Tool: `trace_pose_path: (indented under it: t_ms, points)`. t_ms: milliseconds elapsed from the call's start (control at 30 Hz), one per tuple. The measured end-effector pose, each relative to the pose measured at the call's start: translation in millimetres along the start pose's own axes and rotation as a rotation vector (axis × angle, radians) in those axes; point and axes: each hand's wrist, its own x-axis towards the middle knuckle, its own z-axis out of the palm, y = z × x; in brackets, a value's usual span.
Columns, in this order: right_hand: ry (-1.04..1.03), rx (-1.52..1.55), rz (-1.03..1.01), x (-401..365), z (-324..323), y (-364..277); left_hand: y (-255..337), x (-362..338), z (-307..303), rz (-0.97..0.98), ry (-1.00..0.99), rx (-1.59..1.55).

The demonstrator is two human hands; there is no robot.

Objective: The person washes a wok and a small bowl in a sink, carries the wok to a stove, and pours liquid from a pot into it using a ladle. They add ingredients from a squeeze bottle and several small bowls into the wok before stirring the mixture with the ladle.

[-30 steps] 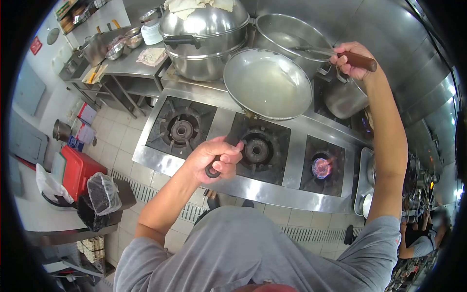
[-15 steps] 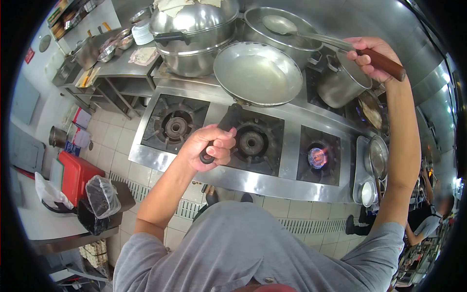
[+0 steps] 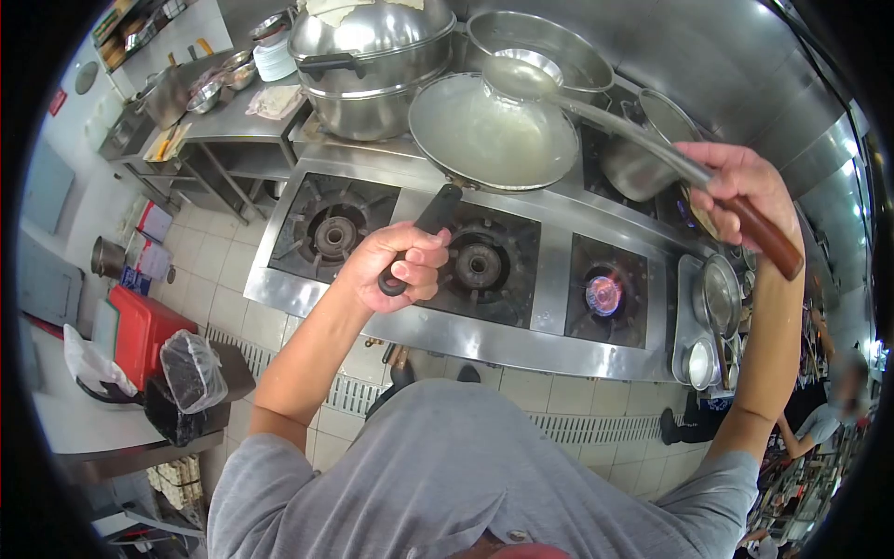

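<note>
My left hand (image 3: 396,267) is wrapped around the black handle of a wide frying pan (image 3: 430,126), which is held above the stove's back ledge. Cloudy liquid covers the pan's bottom. In my right hand (image 3: 751,191) is a long metal ladle (image 3: 643,142), gripped by its brown wooden handle. The ladle's bowl is tipped over the pan's far rim, and liquid appears to run from it into the pan. Behind the pan sits a large metal basin (image 3: 591,58), partly hidden by the ladle.
A lidded steamer pot (image 3: 372,98) stands behind the pan at left, a tall stockpot (image 3: 643,172) at right. Of the front burners, the right one (image 3: 603,295) is lit. A tray (image 3: 683,317) holds a strainer and a white bowl. Another person (image 3: 819,424) is at far right.
The ladle has moved from above the basin to above the pan and tilted. My right hand has come lower and nearer to me. My left hand and the pan have hardly moved.
</note>
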Motion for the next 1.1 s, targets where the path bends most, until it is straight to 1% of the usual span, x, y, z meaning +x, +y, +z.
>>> trace_pose_path:
  t_ms: [67,133,233,267,333,400,467,500,567,633,733,767,833,933,967,1067,1100]
  points:
    - [0.05,-0.067,0.005,-7.1,4.3,11.4,-0.8,-2.6,-0.2,-0.003,0.006,0.004]
    - [0.053,-0.095,0.016,-16.2,17.2,17.1,-3.4,-5.4,-1.9,-0.004,0.009,-0.008]
    - [0.19,-0.342,-0.047,-28.7,42.3,35.1,-6.4,-6.9,-3.5,-0.004,0.008,-0.014]
    - [0.19,-0.439,-0.02,-34.4,50.2,32.5,-7.3,-7.9,-2.0,-0.001,0.012,-0.001]
    - [0.261,-0.67,-0.013,-41.7,64.0,30.3,-9.8,-9.9,-2.7,0.005,0.012,0.012]
    - [0.252,-0.901,-0.278,-37.7,52.6,43.9,-10.1,-9.8,-5.4,0.014,-0.002,0.014]
    - [0.268,-1.047,-0.376,-32.0,48.4,43.9,-10.4,-10.2,-5.6,0.016,-0.025,0.02]
    - [0.293,-1.08,-0.341,-24.9,48.4,33.7,-9.7,-10.2,-5.6,0.018,-0.038,0.025]
    - [0.331,-1.113,-0.259,-0.1,42.1,16.2,-11.1,-9.6,-9.2,0.024,-0.071,-0.015]
    - [0.348,-1.18,-0.313,42.3,23.8,7.3,-13.1,-8.0,-14.2,0.012,-0.096,-0.073]
    - [0.34,-1.307,-0.373,119.4,-13.9,-1.1,-10.3,-9.1,-2.7,-0.001,-0.015,-0.008]
    - [0.33,-1.347,-0.339,145.6,-24.3,-4.2,-11.3,-7.9,-5.8,-0.025,-0.026,-0.053]
    - [0.39,-1.429,-0.304,183.5,-30.4,-4.0,-9.9,-8.0,-2.9,-0.012,-0.02,-0.034]
    - [0.259,-1.5,-0.034,223.1,-28.8,-11.8,-8.8,-8.6,-1.9,-0.011,-0.003,-0.053]
    - [0.194,-1.481,-0.071,247.5,-49.1,-2.1,-8.7,-8.3,-3.6,-0.018,-0.005,-0.065]
    - [0.195,-0.665,0.233,253.1,-52.9,-0.8,-7.9,-8.7,-5.3,-0.023,0.005,-0.075]
    - [0.214,-0.543,0.245,249.5,-48.8,-3.0,-7.6,-8.9,-5.7,-0.021,0.01,-0.065]
